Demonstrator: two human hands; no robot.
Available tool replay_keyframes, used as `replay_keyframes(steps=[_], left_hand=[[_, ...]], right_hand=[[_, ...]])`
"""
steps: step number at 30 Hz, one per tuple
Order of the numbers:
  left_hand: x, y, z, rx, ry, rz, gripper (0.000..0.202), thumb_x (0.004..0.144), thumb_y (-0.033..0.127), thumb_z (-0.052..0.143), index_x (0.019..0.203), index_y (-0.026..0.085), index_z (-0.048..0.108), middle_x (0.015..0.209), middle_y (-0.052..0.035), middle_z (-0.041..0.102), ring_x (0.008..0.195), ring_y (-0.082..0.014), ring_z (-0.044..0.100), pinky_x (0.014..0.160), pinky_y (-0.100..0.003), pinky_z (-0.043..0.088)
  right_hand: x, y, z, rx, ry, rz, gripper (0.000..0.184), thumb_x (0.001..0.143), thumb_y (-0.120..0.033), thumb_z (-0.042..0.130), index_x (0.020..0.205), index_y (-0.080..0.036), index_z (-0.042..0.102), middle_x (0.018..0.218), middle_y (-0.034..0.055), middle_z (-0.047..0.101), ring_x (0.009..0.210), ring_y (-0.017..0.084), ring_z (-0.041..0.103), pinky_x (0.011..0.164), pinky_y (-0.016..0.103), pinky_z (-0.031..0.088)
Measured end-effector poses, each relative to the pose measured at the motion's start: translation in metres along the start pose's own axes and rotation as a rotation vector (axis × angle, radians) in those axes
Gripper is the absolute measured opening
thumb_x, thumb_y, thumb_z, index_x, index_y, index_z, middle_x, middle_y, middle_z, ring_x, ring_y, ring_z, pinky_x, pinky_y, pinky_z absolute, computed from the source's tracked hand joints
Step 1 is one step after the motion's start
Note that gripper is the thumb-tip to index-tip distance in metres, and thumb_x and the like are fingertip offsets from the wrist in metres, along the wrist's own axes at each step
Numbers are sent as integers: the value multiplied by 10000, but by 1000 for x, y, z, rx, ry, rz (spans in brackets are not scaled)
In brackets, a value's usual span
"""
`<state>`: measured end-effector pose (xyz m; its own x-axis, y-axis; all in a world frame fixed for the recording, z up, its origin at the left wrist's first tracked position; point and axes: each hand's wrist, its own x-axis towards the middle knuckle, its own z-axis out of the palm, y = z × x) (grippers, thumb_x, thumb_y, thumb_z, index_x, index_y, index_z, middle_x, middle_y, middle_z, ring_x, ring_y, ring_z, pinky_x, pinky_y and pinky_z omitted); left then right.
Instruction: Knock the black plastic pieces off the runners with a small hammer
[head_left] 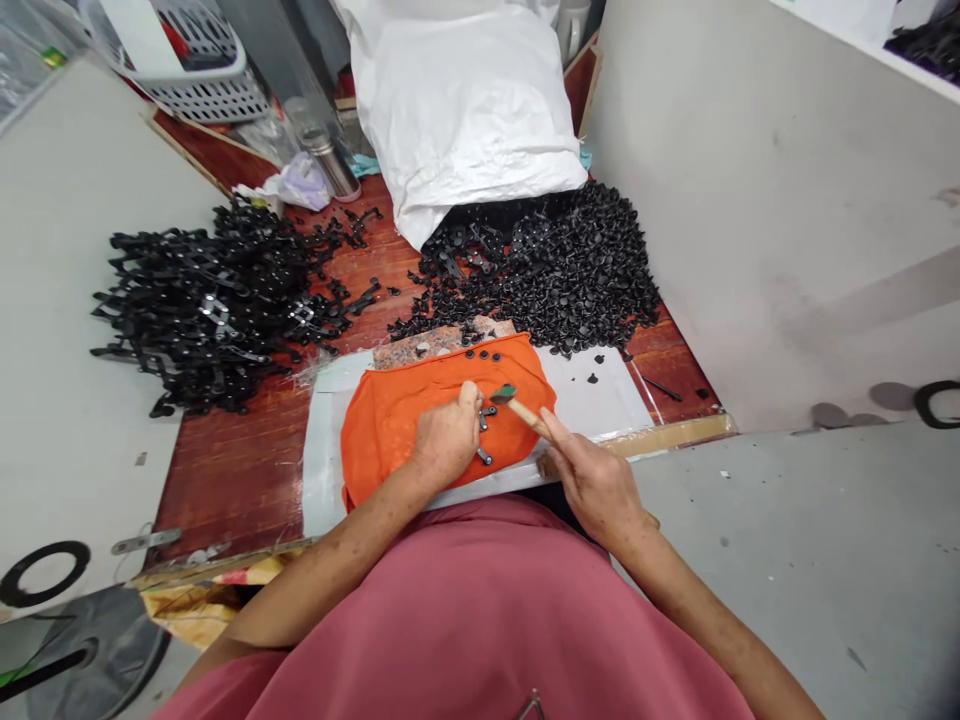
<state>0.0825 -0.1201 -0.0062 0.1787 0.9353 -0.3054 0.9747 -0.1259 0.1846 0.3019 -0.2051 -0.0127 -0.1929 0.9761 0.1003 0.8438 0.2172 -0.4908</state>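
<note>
My right hand [600,485] is closed around the light wooden handle of a small hammer [529,412]. The hammer's dark, greenish head is just above an orange cloth [390,425]. Close beside it, my left hand [448,435] pinches a small black jointed part [485,457] against the cloth; my fingers cover some of it. Three small black round pieces [484,356] sit in a row near the cloth's far edge. Beneath that edge a speckled stone slab [412,347] shows.
A heap of black jointed parts [202,310] lies at left on the red-brown tabletop [225,480]. Small black studs [570,270] spill from a white sack [465,90]. Behind are a steel flask [334,165] and a white basket [202,95]. Grey panels [750,200] flank the table.
</note>
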Motion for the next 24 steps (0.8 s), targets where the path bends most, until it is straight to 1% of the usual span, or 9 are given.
replay_keyframes(steps=[2, 7, 11, 13, 15, 18, 21, 23, 24], left_hand=[[0, 0, 0, 10, 1, -3, 309, 1085, 354, 256, 1170, 202, 511, 887, -108, 763, 827, -265, 744, 626, -302, 391], [-1, 2, 0, 4, -6, -10, 290, 1089, 323, 261, 1188, 200, 503, 924, -91, 768, 842, -236, 743, 649, -281, 412], [-3, 1, -3, -34, -36, 54, 298, 1083, 291, 280, 1247, 210, 515, 940, -65, 775, 850, -218, 742, 655, -272, 416], [-1, -10, -17, -25, -19, 74, 316, 1079, 306, 303, 1303, 226, 512, 939, -58, 776, 847, -220, 739, 656, -274, 411], [2, -33, -46, 47, 65, 8, 347, 1078, 343, 310, 1332, 232, 519, 901, -57, 765, 819, -229, 727, 653, -277, 402], [4, -89, -113, 228, 325, -241, 437, 1083, 433, 262, 1347, 218, 536, 878, -56, 731, 801, -228, 694, 689, -266, 411], [4, -151, -179, 423, 598, -447, 474, 1080, 385, 238, 1286, 143, 591, 1117, -102, 692, 990, -232, 652, 869, -335, 445], [7, -178, -207, 515, 776, -486, 510, 1076, 375, 245, 1223, 85, 638, 1293, -152, 610, 1197, -283, 559, 999, -436, 412], [12, -186, -213, 509, 832, -467, 507, 1071, 377, 265, 1232, 84, 646, 1322, -155, 588, 1228, -283, 531, 1027, -450, 399]], right_hand=[[-1, 1, 2, 3, 27, -11, 519, 1083, -288, 397, 1598, -245, 438, 947, 89, 765, 793, 221, 718, 760, 318, 555], [-3, 0, 12, -50, -73, 3, 518, 1053, -243, 442, 1569, -243, 488, 905, 81, 775, 748, 227, 733, 699, 307, 565], [1, 4, 7, 232, -26, 29, 521, 1066, -270, 421, 1586, -273, 450, 1259, 91, 759, 1033, 229, 756, 881, 328, 595], [4, 11, 2, 333, 13, 81, 509, 1068, -308, 422, 1574, -285, 468, 1422, 74, 673, 1192, 234, 708, 977, 346, 577], [5, 23, 0, 362, 28, 157, 506, 1059, -342, 433, 1558, -288, 497, 1450, 62, 650, 1225, 249, 693, 1002, 372, 573], [4, 43, 4, 384, 8, 267, 513, 1038, -387, 441, 1534, -292, 534, 1330, 51, 732, 1133, 263, 737, 924, 380, 606], [5, 55, 11, 424, 27, 301, 517, 1011, -429, 469, 1496, -292, 583, 1261, 42, 766, 1130, 268, 733, 902, 367, 608], [6, 58, 15, 447, 50, 307, 509, 993, -452, 495, 1461, -295, 623, 1252, 39, 769, 1126, 272, 730, 898, 358, 607], [6, 59, 16, 459, 56, 312, 505, 988, -462, 505, 1447, -299, 637, 1240, 35, 774, 1114, 274, 732, 888, 355, 609]])
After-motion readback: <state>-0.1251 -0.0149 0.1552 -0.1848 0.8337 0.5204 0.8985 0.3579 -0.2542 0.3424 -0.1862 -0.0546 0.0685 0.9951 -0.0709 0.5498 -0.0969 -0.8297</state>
